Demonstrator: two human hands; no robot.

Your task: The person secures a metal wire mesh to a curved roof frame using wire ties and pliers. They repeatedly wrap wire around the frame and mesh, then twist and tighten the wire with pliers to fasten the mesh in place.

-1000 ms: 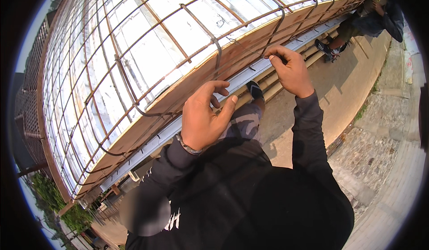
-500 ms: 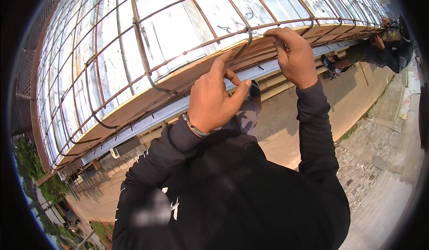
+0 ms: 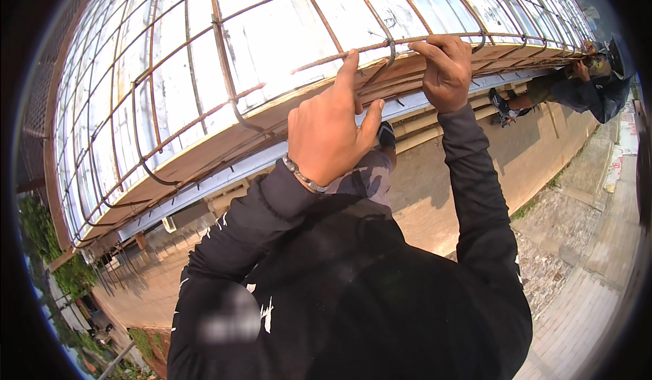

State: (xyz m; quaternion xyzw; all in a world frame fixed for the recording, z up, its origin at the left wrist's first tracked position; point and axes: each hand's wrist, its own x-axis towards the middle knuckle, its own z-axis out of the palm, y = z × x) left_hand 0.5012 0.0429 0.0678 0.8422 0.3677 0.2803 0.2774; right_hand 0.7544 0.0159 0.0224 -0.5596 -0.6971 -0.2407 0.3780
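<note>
A rusty rebar mesh lies over a bright, silvery deck (image 3: pixel 272 33). Along the deck's near edge runs a long reinforcing bar (image 3: pixel 312 66), crossed by a hooked bar end (image 3: pixel 391 54). My left hand (image 3: pixel 326 132) is open, its index fingertip touching that long bar left of the hook and its thumb spread apart. Just right of the hook is my right hand (image 3: pixel 448 74), its fingers curled and its index fingertip against the same bar. Whatever its pinch may hold is too small to make out.
A wooden edge board (image 3: pixel 272 112) drops below the mesh, with hooked bar ends curling past it. Bamboo poles (image 3: pixel 414 135) run underneath, beside a tan wall (image 3: pixel 435 196). Far right, another person (image 3: pixel 591 84) works at the same edge. Paved ground (image 3: pixel 577 292) lies far below.
My left hand has risen and its index finger has straightened up onto the bar. The right hand has shifted slightly, its fingers curling tighter beside the hook.
</note>
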